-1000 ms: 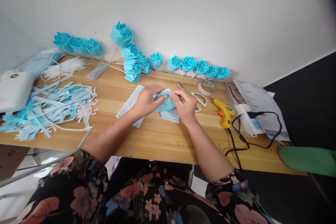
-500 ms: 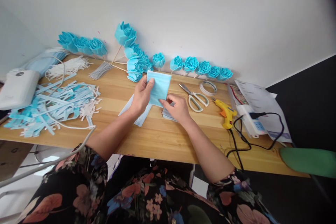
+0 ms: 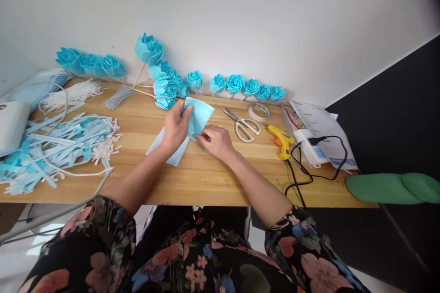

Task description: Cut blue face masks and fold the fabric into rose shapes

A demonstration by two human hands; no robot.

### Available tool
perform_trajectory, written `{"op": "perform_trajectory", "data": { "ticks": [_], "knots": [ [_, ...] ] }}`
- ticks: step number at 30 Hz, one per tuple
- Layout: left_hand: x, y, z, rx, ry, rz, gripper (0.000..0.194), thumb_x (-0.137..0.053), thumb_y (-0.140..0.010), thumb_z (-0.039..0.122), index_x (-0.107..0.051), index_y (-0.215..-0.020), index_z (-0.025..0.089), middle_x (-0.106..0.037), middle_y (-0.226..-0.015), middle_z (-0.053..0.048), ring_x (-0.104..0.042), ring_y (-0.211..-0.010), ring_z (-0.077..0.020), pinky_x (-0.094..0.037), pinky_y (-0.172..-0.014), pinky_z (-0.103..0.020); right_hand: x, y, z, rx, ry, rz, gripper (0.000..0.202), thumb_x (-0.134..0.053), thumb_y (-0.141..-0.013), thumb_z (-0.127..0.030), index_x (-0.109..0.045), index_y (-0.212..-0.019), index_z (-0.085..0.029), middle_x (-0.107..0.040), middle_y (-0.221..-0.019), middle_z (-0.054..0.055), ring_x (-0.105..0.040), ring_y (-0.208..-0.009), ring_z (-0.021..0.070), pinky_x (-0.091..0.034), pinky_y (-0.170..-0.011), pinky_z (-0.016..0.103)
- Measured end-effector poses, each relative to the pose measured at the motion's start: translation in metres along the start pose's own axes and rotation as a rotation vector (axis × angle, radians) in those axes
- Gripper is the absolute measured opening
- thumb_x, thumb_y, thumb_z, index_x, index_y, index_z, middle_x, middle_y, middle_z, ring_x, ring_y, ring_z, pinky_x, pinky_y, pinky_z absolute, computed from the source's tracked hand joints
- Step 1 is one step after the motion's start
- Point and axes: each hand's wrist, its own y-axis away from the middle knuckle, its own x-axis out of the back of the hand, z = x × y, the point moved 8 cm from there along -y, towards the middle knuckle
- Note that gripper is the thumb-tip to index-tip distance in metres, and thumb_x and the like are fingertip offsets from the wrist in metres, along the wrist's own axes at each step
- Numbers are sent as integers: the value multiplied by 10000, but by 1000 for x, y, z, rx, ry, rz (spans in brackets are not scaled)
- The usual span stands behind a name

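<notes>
We hold a light-blue sheet [image 3: 200,116] between our two hands, above the wooden table [image 3: 220,181]. Our left hand [image 3: 176,123] is closed on its left edge near the top, thumb laid over the front face. Our right hand [image 3: 217,141] pinches its lower edge between thumb and fingers, so most of the sheet stands exposed between the two grips, tilted, its upper right corner free.

Below our left hand, pale strips [image 3: 177,153] lie on the wood. To the right we see open scissors [image 3: 242,125], a roll of tape [image 3: 259,112], a yellow glue gun [image 3: 282,141] and a white power strip [image 3: 311,149] beside printed paper [image 3: 318,121]. To the left are a heap of blue and white cuttings [image 3: 65,139], white cords [image 3: 74,94], grey wires [image 3: 118,96] and a white device [image 3: 13,126].

Blue flowers [image 3: 235,84] on thin sticks line the table's back, against the pale wall [image 3: 227,13]. A dark panel [image 3: 395,119] rises at far right, with a green object [image 3: 381,188] overlapping the table's right end.
</notes>
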Motion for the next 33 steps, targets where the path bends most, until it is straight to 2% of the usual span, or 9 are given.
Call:
{"op": "perform_trajectory", "data": {
  "ticks": [6,9,11,14,17,22,26,29,33],
  "knots": [
    [0,1,-5,45,44,30,266,-471,-923,361,-382,-726,206,-361,-680,27,-355,-641,-120,-321,-620,-259,1,-1,-1,-46,-94,1,381,-636,-852,-387,-509,-547,-198,-548,-575,-4,-481,-593,124,-305,-590,265],
    [-3,1,-6,49,35,27,272,-468,-925,358,-376,-720,205,-374,-678,28,-368,-648,-119,-330,-635,-257,-3,1,4,-114,-320,-47,409,-641,-832,-461,-532,-547,-189,-526,-539,-28,-451,-540,99,-319,-560,247],
    [-5,2,-6,45,34,20,267,-474,-925,347,-388,-716,203,-396,-678,27,-382,-651,-119,-334,-637,-258,-6,2,9,-181,-490,-62,398,-628,-822,-516,-587,-613,-180,-531,-549,-39,-449,-535,93,-331,-541,235],
    [-10,5,-4,38,38,-29,236,-490,-922,338,-446,-736,198,-441,-672,25,-409,-650,-122,-340,-622,-258,-5,3,18,-273,-639,6,401,-632,-801,-549,-610,-673,-170,-525,-573,-43,-444,-537,90,-341,-521,227],
    [-13,6,-3,46,40,-66,216,-491,-923,342,-492,-768,193,-474,-669,26,-437,-657,-125,-354,-625,-254,3,3,26,-333,-682,101,409,-642,-799,-533,-576,-623,-171,-511,-547,-45,-436,-512,85,-357,-514,228],
    [-13,4,-1,48,45,-63,195,-493,-919,330,-535,-800,181,-534,-704,15,-491,-683,-132,-379,-657,-256,21,0,41,-392,-803,255,399,-629,-810,-542,-580,-634,-187,-584,-593,-22,-518,-556,102,-438,-567,236],
    [-23,9,1,52,-25,-152,215,-499,-910,343,-557,-792,174,-567,-706,2,-521,-684,-147,-377,-651,-264,24,-1,47,-426,-863,271,389,-641,-775,-589,-642,-758,-200,-568,-624,-31,-513,-574,112,-445,-556,242],
    [-34,15,3,34,-27,-263,244,-486,-917,365,-587,-814,169,-599,-723,-6,-544,-680,-152,-382,-640,-262,28,0,45,-391,-814,288,350,-663,-774,-550,-685,-817,-204,-591,-677,-26,-511,-624,116,-439,-596,242],
    [-38,17,4,26,-8,-320,266,-530,-892,398,-613,-799,163,-621,-725,-5,-547,-667,-144,-386,-625,-252,41,3,48,-375,-689,379,327,-662,-793,-510,-689,-735,-190,-553,-635,-27,-469,-617,112,-392,-585,240]
  ]
}}
